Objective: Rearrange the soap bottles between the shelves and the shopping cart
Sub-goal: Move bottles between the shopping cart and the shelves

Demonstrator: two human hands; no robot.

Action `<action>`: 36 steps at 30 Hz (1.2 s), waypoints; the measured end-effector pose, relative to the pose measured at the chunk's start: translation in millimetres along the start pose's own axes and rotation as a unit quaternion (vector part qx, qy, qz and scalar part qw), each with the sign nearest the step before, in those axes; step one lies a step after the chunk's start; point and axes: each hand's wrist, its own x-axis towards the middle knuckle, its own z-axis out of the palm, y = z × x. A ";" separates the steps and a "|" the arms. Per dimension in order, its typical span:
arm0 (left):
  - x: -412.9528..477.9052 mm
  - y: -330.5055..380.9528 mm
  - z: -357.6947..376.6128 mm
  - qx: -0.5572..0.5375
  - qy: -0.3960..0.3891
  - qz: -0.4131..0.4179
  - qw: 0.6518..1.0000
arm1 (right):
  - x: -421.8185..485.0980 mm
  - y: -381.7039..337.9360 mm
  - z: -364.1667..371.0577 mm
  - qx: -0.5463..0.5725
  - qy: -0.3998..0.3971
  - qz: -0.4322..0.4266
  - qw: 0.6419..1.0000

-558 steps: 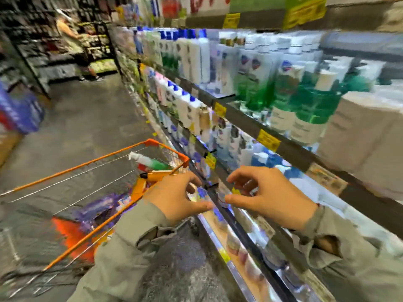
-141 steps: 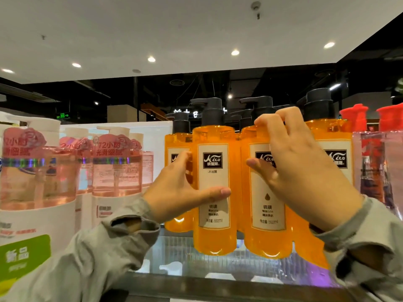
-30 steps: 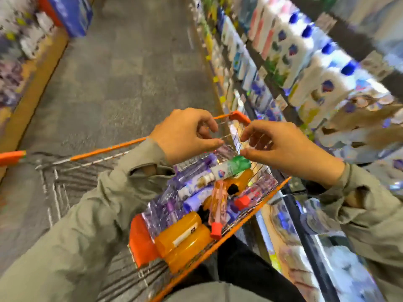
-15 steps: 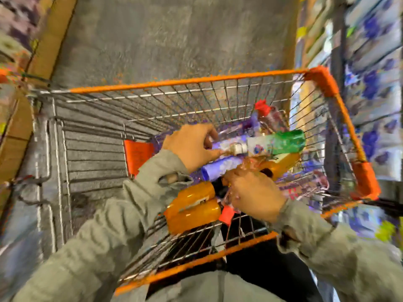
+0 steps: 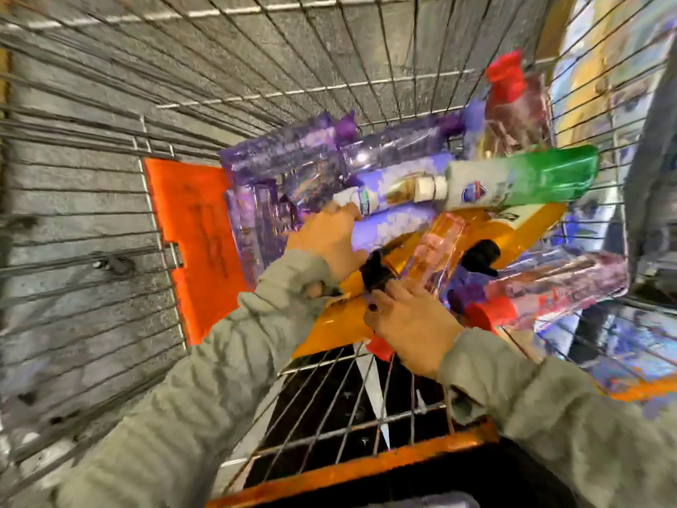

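Down inside the shopping cart [image 5: 256,86], you are reaching both hands into a heap of soap bottles lying on their sides against the near right corner. Your right hand [image 5: 414,324] is curling round the lower end of a clear pink bottle [image 5: 436,247], whose red cap is poking out just beneath your palm. Your left hand [image 5: 326,240] is lying across a pale purple bottle [image 5: 384,229], fingertips touching a white bottle neck; motion blur is hiding whether those fingers are gripping or only resting. Between your hands a black pump [image 5: 373,273] is sticking up from an orange bottle [image 5: 329,326] that is lying at the near edge of the pile. A green-and-white bottle [image 5: 513,181] is lying across the top of the heap, with clear purple bottles [image 5: 285,152] stacked behind it, beside the orange flap [image 5: 198,243] of the child seat. Blurred shelves [image 5: 593,60] are showing through the wire on the right.
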 end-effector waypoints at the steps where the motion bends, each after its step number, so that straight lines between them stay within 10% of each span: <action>1: 8.6 -1.6 6.5 0.007 0.008 -0.003 1.000 | 2.7 2.6 1.8 -0.005 0.017 0.001 1.000; 21: 115.6 -21.2 44.5 -0.059 0.043 -0.079 0.994 | 36.2 7.3 29.5 -0.065 -0.077 -0.106 0.989; 36: 85.8 -23.9 43.7 -0.258 0.161 -0.015 0.953 | 11.9 47.7 -12.0 0.141 0.318 0.001 0.938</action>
